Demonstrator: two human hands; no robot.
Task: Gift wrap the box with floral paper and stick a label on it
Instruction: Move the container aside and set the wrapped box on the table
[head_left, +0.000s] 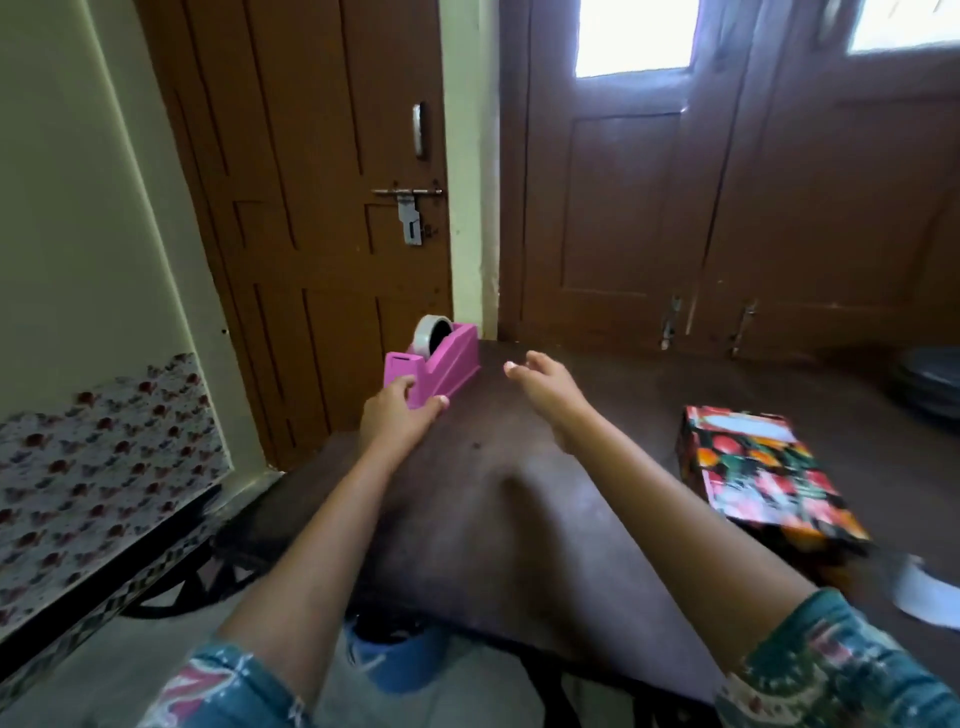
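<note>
With hands ahead, box rightward.

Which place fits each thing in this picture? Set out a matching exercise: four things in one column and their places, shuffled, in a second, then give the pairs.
Things
1. tape dispenser
2. wrapped box
3. left hand
4. right hand

Places
A. at the right side of the table
B. lifted above the table's middle, fingers spread, holding nothing
C. at the table's far left corner
D. touching the near end of the pink dispenser

Pairs: 1-C, 2-A, 3-D, 4-B
</note>
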